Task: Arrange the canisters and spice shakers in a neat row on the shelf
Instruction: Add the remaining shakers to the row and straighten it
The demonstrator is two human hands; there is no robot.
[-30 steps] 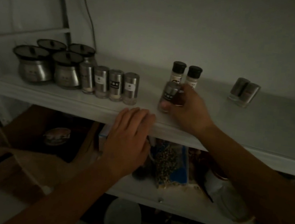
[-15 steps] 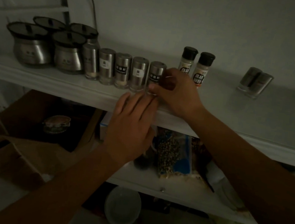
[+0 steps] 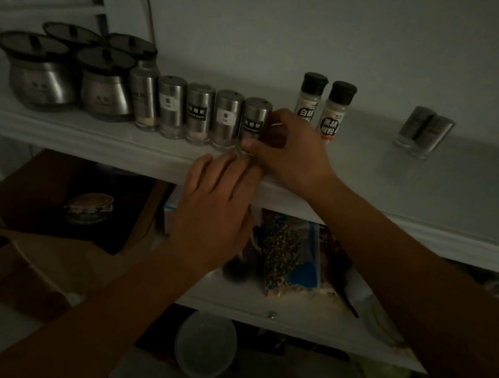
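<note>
Upper shelf [image 3: 430,192], white, dimly lit. Count of items on it follows.

Canisters [image 3: 44,82]: four, steel-bodied with dark lids, grouped two in front and two behind at the far left end.

Steel spice shakers in the row [image 3: 199,113]: five, upright, side by side and touching or nearly so, directly right of the canisters. Two carry white labels and two dark labels; the label on the leftmost is not legible.

Plastic bottles [image 3: 324,110]: two, black-capped, pale contents, standing together behind and right of the row.

Stray steel shakers [image 3: 423,131]: two, close together, well apart from the rest at the right of the shelf.

The right hand [image 3: 293,150] is curled around the fifth shaker [image 3: 255,120], the rightmost of the row, thumb at its base and fingers at its right side. The shaker stands on the shelf, against its neighbour.

The left hand [image 3: 217,207] lies flat, fingers extended and holding nothing, with fingertips at the shelf's front edge below that shaker.

Lower shelf [image 3: 257,315]: one bag of peppercorns [image 3: 287,253] is identifiable; other items are too dark to count.
</note>
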